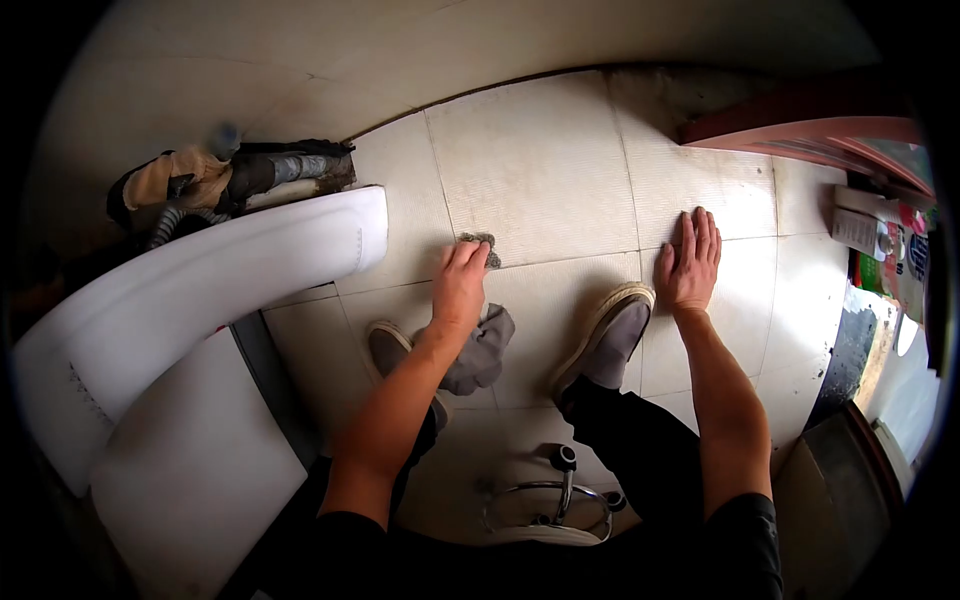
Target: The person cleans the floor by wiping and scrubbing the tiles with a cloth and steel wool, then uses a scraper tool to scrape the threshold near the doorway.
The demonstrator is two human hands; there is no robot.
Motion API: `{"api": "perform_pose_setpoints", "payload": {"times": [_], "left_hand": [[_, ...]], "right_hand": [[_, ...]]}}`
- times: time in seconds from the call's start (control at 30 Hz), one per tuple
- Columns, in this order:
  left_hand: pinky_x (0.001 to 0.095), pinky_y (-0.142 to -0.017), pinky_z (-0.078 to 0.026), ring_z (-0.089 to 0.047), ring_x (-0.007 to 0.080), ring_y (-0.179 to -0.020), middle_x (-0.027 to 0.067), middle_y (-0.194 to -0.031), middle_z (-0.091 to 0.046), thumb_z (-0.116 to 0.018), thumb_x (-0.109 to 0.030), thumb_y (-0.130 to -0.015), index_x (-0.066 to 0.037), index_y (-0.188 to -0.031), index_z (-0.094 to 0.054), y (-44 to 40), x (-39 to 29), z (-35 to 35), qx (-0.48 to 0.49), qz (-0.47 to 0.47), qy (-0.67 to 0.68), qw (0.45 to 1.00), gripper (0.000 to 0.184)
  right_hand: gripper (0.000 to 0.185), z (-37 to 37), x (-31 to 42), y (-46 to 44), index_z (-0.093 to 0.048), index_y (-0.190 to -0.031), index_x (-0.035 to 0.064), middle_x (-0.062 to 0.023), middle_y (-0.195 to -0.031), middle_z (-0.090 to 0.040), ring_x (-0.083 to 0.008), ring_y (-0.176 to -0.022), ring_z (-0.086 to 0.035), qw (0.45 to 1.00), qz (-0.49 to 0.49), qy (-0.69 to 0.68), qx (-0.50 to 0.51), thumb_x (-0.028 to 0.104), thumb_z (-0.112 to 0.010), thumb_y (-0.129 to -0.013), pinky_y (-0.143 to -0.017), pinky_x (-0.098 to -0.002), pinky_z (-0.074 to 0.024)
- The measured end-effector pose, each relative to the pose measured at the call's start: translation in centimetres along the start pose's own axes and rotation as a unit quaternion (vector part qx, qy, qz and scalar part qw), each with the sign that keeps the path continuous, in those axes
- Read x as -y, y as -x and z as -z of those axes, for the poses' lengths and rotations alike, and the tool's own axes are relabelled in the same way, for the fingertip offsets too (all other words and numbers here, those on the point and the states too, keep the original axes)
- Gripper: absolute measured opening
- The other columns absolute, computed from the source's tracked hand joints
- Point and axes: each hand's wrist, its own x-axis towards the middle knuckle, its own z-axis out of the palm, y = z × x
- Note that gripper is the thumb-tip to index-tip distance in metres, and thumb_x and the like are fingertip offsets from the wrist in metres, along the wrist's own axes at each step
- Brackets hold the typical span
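The left hand (460, 287) pinches a small, dark, fuzzy scrubber (490, 244) and holds it down on the floor (540, 150). Its fingers are bent and close together on top of the scrubber. I cannot tell just where the thumb is. The scrubber sits at the near left corner of the big middle tile, right by the lines where tiles meet.

The right hand (694, 264) holds nothing. It lies flat over the near edge of the next tile to the right, its fingers straight and near each other, with the thumb out to the side.

A gray cloth (482, 355) lies in a heap on the floor, between the left shoe (388, 345) and the right shoe (607, 340), nearer the left one.

To rub well, I think the left fingers should stay bent and push evenly, so the scrubber stays flat and does not slip out. Short rubs along the tile's edge should get into the line better than big swings. The flat right hand makes a good prop, so leaning on it should help. Rubbing too hard might scratch the tile.
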Motion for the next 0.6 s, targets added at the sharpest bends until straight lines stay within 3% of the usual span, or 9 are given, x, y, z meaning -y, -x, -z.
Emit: {"api": "perform_pose_setpoints", "payload": {"times": [0.17, 0.23, 0.33, 0.4, 0.53, 0.6], "left_hand": [[0.0432, -0.093, -0.055, -0.064, 0.0324, -0.103, 0.0091, -0.107, -0.070, -0.074, 0.008, -0.080, -0.003, -0.113, -0.078, -4.2, 2.4, -1.0, -0.079, -0.014, 0.025, 0.996, 0.035], [0.0412, -0.093, -0.055, -0.063, 0.0307, -0.102, 0.0068, -0.105, -0.069, -0.077, 0.002, -0.082, -0.005, -0.112, -0.078, -7.8, 3.9, 0.3, -0.093, 0.003, 0.018, 0.996, 0.031], [0.0435, -0.092, -0.055, -0.064, 0.0337, -0.101, 0.0108, -0.105, -0.071, -0.077, 0.001, -0.082, -0.004, -0.110, -0.079, -13.5, 6.1, 1.6, -0.106, 0.032, 0.040, 0.993, 0.029], [0.0433, -0.090, -0.056, -0.064, 0.0340, -0.101, 0.0109, -0.105, -0.071, -0.078, 0.001, -0.081, -0.004, -0.111, -0.079, -13.4, 6.3, 1.9, -0.093, 0.021, 0.024, 0.995, 0.030], [0.0417, -0.090, -0.056, -0.064, 0.0321, -0.099, 0.0094, -0.101, -0.069, -0.078, 0.004, -0.080, -0.004, -0.110, -0.079, -2.0, 2.8, 0.9, -0.030, 0.008, 0.079, 0.996, 0.031], [0.0416, -0.089, -0.057, -0.064, 0.0309, -0.099, 0.0087, -0.100, -0.069, -0.077, 0.005, -0.081, -0.004, -0.110, -0.080, -1.6, 2.6, 0.9, -0.026, -0.010, 0.069, 0.997, 0.031]], "right_hand": [[0.063, -0.1, 0.0, 0.1, -0.048, -0.157, 0.0074, -0.0198, -0.165, -0.042, -0.0395, -0.155, -0.036, 1.000, 0.002, 0.009, 0.002, 0.026, -0.059, -0.098, -0.130, -0.0540, -0.0247], [0.063, -0.6, -0.2, 0.1, -0.048, -0.157, 0.0076, -0.0198, -0.165, -0.042, -0.0394, -0.155, -0.036, 1.000, 0.006, 0.012, 0.002, 0.026, -0.059, -0.098, -0.130, -0.0540, -0.0247], [0.064, -0.4, -0.2, 0.6, -0.047, -0.158, 0.0081, -0.0199, -0.165, -0.042, -0.0390, -0.155, -0.036, 1.000, 0.013, 0.017, 0.007, 0.027, -0.059, -0.098, -0.130, -0.0536, -0.0245], [0.064, -0.3, -0.1, 0.3, -0.047, -0.158, 0.0077, -0.0194, -0.166, -0.042, -0.0388, -0.156, -0.035, 1.000, 0.001, 0.016, 0.017, 0.027, -0.059, -0.098, -0.130, -0.0528, -0.0241], [0.063, -0.7, -0.1, 0.1, -0.047, -0.157, 0.0071, -0.0188, -0.166, -0.042, -0.0389, -0.156, -0.035, 1.000, 0.005, 0.007, 0.003, 0.027, -0.058, -0.098, -0.130, -0.0520, -0.0241], [0.062, -0.1, 0.2, 0.1, -0.049, -0.156, 0.0062, -0.0191, -0.165, -0.042, -0.0389, -0.156, -0.035, 1.000, -0.004, 0.017, 0.015, 0.027, -0.058, -0.098, -0.130, -0.0522, -0.0245]]}}
